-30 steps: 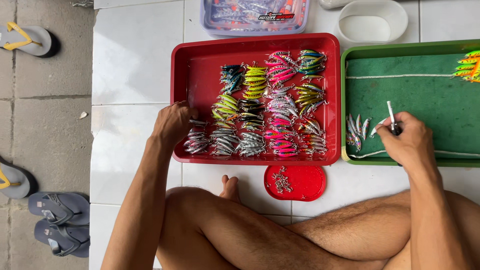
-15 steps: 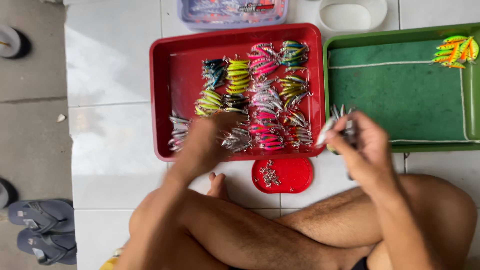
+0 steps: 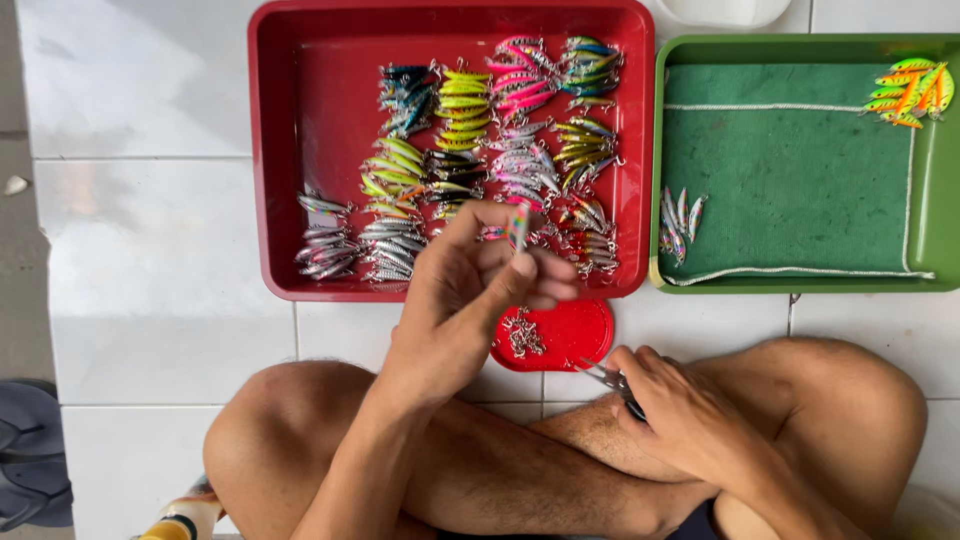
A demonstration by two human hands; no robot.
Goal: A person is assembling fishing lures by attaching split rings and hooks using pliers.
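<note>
Two hands at work, bare. Left hand [image 3: 470,290] raised over the near rim of the red tray [image 3: 300,150], thumb and forefinger pinched shut on one small pink-and-silver fishing lure [image 3: 518,224], held upright at the fingertips; other fingers loosely curled below it. Right hand [image 3: 690,415] low over the crossed legs, fingers wrapped tight around the handle of small metal pliers [image 3: 608,379], tips pointing left toward the round red lid [image 3: 565,335]. Cannot tell whether the plier tips are parted or closed.

Just below the held lure, on that lid, a little heap of tiny metal rings or hooks [image 3: 520,335]. Lid on the white tiled floor [image 3: 150,200], touching the near edge of the red tray. Inside the tray, sorted bunches of lures [image 3: 500,140]: yellow, pink, green, dark blue, silver. Right beside it, a green tray [image 3: 940,200] lined with green cloth [image 3: 790,170], a few silver lures [image 3: 678,220] at its near left corner, orange-and-yellow lures [image 3: 910,90] at the far right. Grey sandals [image 3: 25,450] at the left edge.
</note>
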